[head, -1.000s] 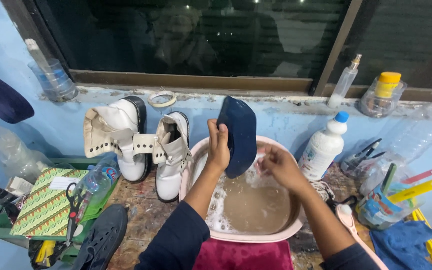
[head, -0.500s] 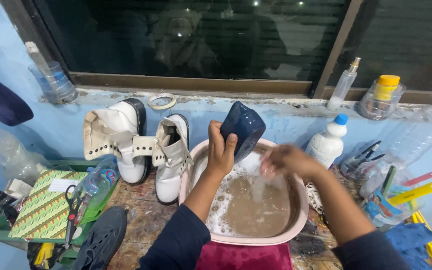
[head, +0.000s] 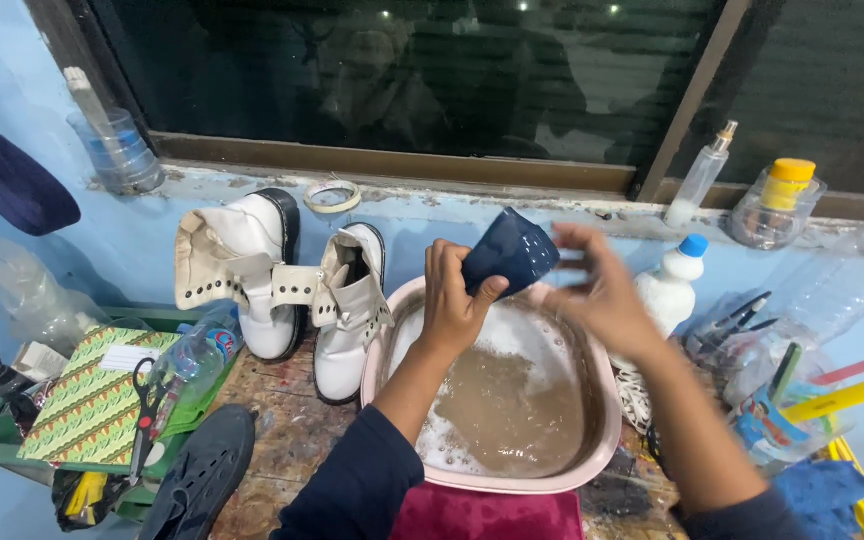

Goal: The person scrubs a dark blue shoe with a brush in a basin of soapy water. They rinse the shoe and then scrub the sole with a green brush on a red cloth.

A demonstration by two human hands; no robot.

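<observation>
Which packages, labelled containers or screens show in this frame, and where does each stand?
White squeeze bottle, blue cap: right of the pink basin.
Clear jar, yellow lid: window sill, right.
Thin clear spray bottle: sill, beside the jar.
Green patterned flat box: left, under scissors.
Small labelled clear bottle: lying beside the box.
Screens: none.

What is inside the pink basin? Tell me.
The round pink plastic basin holds murky brown water with white foam around its edges. The cloudy water hides anything lying at the bottom.
</observation>
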